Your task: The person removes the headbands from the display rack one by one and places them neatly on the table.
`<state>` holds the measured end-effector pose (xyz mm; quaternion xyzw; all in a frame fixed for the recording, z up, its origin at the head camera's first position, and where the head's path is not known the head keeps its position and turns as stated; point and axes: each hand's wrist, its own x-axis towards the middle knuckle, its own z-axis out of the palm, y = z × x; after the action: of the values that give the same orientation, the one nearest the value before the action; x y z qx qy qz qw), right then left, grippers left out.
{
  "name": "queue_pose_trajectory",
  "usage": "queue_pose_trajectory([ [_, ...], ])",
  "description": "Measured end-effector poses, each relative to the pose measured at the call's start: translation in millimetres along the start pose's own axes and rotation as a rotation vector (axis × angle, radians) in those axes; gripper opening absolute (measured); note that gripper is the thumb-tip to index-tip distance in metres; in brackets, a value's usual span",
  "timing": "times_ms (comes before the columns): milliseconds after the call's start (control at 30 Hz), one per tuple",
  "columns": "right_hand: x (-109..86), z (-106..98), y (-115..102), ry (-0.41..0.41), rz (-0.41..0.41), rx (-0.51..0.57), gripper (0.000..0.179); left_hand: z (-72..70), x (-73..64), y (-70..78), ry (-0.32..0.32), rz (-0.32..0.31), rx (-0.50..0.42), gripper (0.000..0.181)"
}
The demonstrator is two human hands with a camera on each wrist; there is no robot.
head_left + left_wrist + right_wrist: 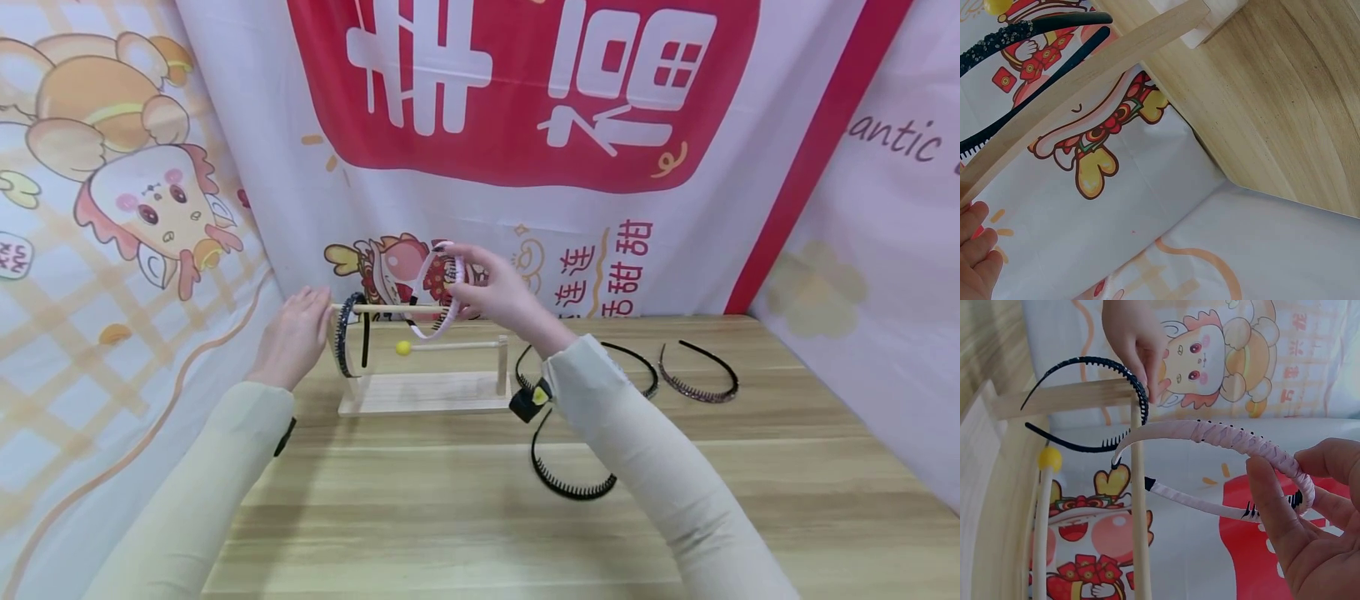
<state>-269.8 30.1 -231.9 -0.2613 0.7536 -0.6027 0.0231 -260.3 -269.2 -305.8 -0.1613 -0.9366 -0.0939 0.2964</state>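
My right hand (501, 290) pinches a pale pink wrapped headband (1229, 434) between thumb and fingers at its curved top. The pink headband's two dark-tipped ends overlap the upper rod (393, 309) of a wooden display stand (427, 398). On that rod, near its left end, hangs a dark glittery toothed headband (342, 337). My left hand (294, 337) is at the stand's left end, fingers nearly straight, fingertips right at the top of the wooden post (1085, 81).
A lower rod with a yellow ball tip (403, 348) juts from the stand's right post. Several dark headbands lie on the wooden table (420, 517): a toothed black headband (573, 490) in front, a glittery headband (701, 393) at right. Printed cloth (525, 167) hangs behind and at both sides.
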Motion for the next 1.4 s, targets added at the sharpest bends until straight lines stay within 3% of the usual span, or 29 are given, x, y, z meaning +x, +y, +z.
queue_pose_trajectory([
  [467, -19.5, -39, 3, 0.02, 0.001, 0.014, 0.056, 0.6, 0.8, -1.1, -0.005, -0.001, 0.002, 0.038],
  [1400, -71.4, -102, 32, 0.164, 0.024, 0.001, 0.055, 0.6, 0.4, 0.4, -0.011, -0.007, 0.013, 0.037],
])
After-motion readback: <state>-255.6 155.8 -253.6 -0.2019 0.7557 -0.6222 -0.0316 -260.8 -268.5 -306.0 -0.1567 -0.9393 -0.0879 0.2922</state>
